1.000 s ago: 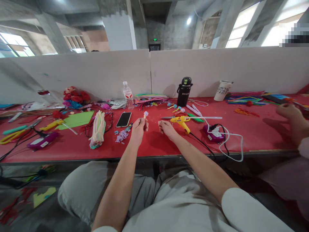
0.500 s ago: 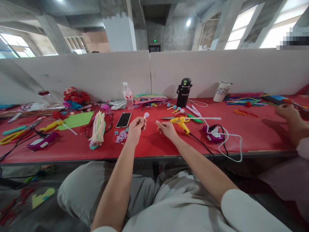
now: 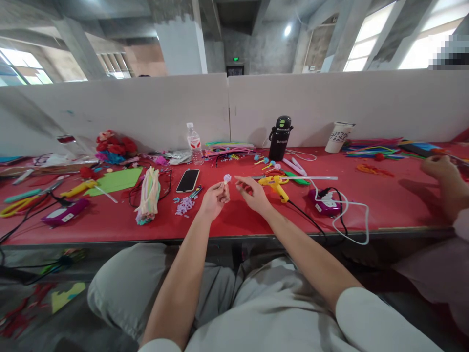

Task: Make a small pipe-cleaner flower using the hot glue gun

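Between the fingertips of my left hand (image 3: 215,199) is a small pale-lilac flower-like piece (image 3: 227,178), held upright by its lower end. My right hand (image 3: 254,194) is just to its right, fingers stretched and apart, with nothing visible in them. A small gap separates its fingertips from the lilac piece. Left of my left hand lies a pile of small lilac pieces (image 3: 184,206). Close to the right hand, a yellow glue gun (image 3: 274,185) lies on the red table (image 3: 234,226), its clear glue stick pointing right.
A phone (image 3: 188,181) and a bundle of pastel pipe cleaners (image 3: 148,195) lie to the left. Behind stand a water bottle (image 3: 194,144), a black flask (image 3: 280,139) and a paper cup (image 3: 337,138). A purple power strip (image 3: 324,203) with cables sits right. Another person's hand (image 3: 441,173) is at far right.
My left hand has moved right with the lilac piece, closer to my right hand. The right hand's fingers have lifted and spread beside it.
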### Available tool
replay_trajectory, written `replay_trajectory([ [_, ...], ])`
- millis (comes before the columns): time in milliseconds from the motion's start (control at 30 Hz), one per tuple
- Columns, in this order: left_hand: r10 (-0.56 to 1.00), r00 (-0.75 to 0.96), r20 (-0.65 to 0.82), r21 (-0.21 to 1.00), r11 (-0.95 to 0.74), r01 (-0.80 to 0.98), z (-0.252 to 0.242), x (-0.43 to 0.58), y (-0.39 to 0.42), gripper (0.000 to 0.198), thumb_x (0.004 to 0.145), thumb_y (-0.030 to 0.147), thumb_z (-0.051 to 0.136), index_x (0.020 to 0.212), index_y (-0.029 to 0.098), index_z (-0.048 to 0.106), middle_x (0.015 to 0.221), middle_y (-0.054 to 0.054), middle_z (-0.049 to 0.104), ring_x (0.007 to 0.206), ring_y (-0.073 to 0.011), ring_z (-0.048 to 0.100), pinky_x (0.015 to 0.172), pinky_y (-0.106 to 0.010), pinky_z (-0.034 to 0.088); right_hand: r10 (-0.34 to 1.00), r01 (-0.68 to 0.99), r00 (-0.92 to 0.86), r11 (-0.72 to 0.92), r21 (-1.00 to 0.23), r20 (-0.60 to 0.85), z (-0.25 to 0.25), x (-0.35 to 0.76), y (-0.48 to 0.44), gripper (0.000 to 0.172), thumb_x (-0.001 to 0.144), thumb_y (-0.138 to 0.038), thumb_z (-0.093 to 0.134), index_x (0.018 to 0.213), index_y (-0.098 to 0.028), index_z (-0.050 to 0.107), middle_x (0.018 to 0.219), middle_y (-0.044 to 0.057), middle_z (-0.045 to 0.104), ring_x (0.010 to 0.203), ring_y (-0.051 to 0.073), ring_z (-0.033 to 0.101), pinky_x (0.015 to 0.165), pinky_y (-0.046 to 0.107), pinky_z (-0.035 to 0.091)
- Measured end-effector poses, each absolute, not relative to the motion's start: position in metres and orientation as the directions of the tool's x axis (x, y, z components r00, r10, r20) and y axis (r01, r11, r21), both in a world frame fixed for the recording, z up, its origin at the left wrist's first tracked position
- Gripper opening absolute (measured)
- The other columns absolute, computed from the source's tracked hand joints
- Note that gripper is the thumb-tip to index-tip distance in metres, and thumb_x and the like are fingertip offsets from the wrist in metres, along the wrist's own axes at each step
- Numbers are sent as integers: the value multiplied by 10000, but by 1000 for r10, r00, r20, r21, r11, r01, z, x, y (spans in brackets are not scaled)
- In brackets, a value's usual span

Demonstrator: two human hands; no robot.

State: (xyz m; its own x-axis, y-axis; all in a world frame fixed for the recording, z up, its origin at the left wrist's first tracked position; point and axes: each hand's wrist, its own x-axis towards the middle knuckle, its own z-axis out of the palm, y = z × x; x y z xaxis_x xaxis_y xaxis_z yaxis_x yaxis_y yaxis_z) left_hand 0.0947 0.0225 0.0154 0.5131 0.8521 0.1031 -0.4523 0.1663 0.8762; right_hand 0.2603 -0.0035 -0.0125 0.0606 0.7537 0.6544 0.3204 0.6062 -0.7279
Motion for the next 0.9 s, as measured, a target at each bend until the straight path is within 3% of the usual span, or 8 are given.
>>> replay_trajectory([
  [33,852,514,99,871,175,-458,14,95,24,156,813,185,551,674,147,491,569,38,316,478,-69,310,481,-210,269,758,316,58,603,-732,649,-12,260,-5,338,891,-449,562,1090,-197,670,973,73,648,777,152,576,664,274,460],
  [167,858,500,118,868,156,-471,5,96,29,169,802,166,542,643,142,489,592,25,333,503,-73,326,492,-208,293,780,378,49,564,-734,624,-10,259,-9,317,904,-455,544,861,-178,691,798,49,633,735,153,554,669,276,447],
  [300,852,507,132,887,127,-444,0,97,31,169,796,161,543,634,140,499,595,16,348,516,-78,344,504,-208,313,748,314,42,620,-719,663,-8,258,-12,384,896,-429,568,1222,-230,603,1054,69,634,793,142,574,681,270,471],
  [367,842,521,138,894,121,-432,-2,98,31,173,793,167,548,628,138,504,577,18,344,514,-79,347,507,-207,311,738,295,49,633,-716,673,-8,258,-13,449,857,-420,633,1267,-245,581,1043,60,630,760,134,566,667,269,475],
  [567,847,515,130,914,99,-393,-5,100,30,169,755,191,603,634,138,498,580,31,345,501,-66,322,494,-205,275,730,307,54,637,-707,681,-5,258,-18,432,793,-419,722,1184,-244,663,984,60,641,740,145,556,687,301,494],
  [900,849,508,142,955,18,-296,-13,102,34,198,752,262,620,633,134,527,595,18,398,505,-65,322,500,-215,262,712,332,78,641,-692,698,-4,259,-19,265,834,-399,681,1039,-238,730,931,55,637,681,130,531,626,287,475],
])
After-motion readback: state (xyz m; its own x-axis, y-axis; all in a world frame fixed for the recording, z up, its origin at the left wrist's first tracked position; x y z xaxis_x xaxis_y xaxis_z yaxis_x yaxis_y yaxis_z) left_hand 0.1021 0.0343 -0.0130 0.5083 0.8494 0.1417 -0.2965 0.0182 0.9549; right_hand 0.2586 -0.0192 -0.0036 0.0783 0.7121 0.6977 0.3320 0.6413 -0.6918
